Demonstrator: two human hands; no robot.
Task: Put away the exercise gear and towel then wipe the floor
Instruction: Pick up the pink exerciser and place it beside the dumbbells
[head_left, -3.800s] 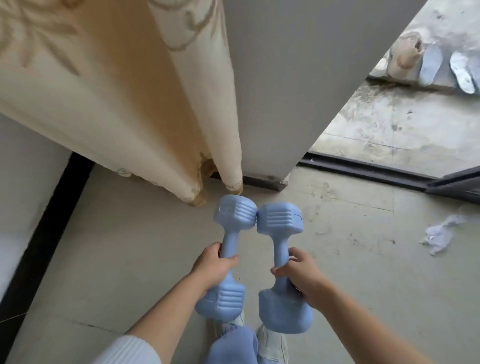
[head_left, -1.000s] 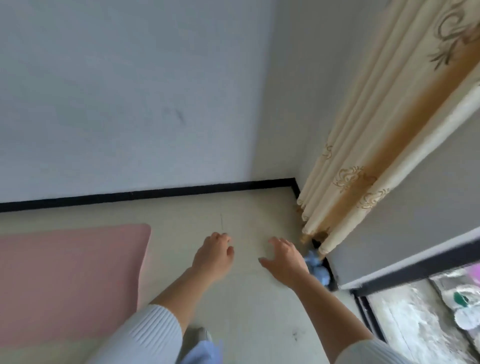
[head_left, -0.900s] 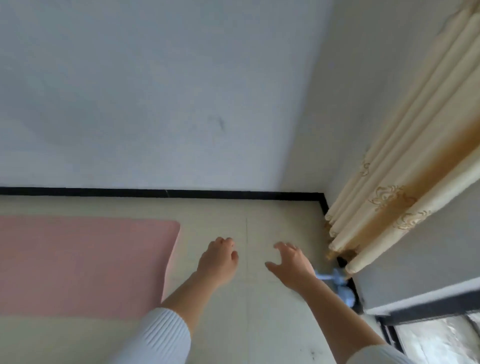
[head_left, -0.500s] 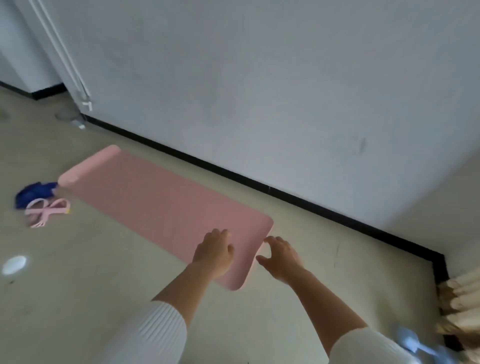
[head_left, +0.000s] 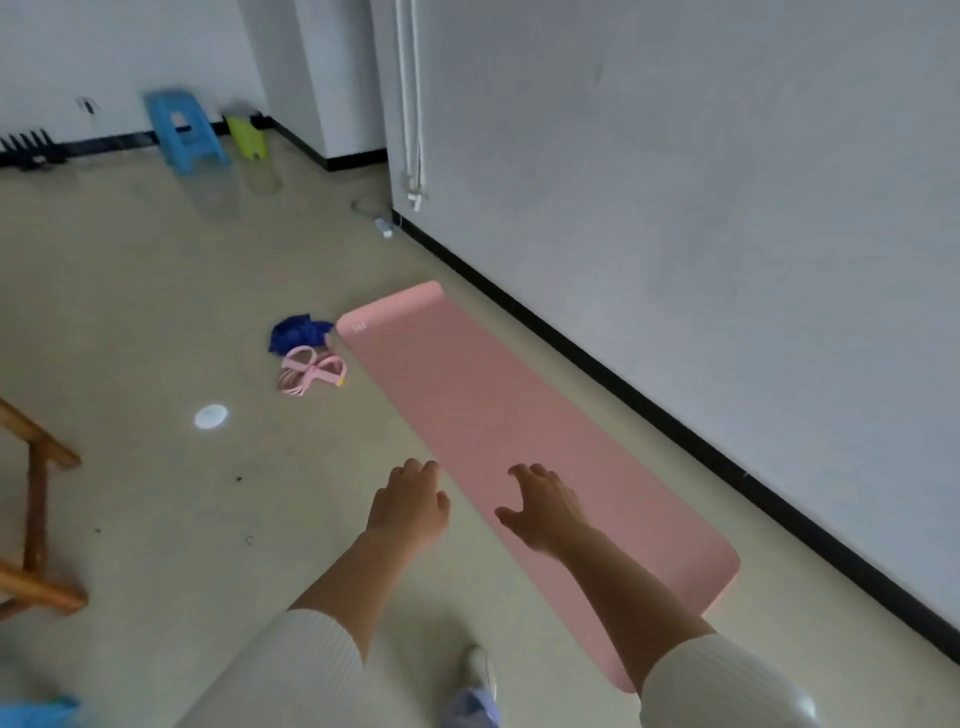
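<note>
flat rectangular pink mat (head_left: 498, 415)

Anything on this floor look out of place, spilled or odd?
Yes. A crumpled blue cloth and a pink resistance band lie loose beside the unrolled pink mat. A white patch, spill or glare, and dark specks mark the floor.

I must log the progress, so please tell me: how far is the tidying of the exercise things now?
Done: the dumbbells held earlier have left the hands. In hand: nothing; left hand and right hand hover open by the unrolled pink mat. Left: that mat, the pink band and blue cloth by its far end, then wiping the floor.
</note>
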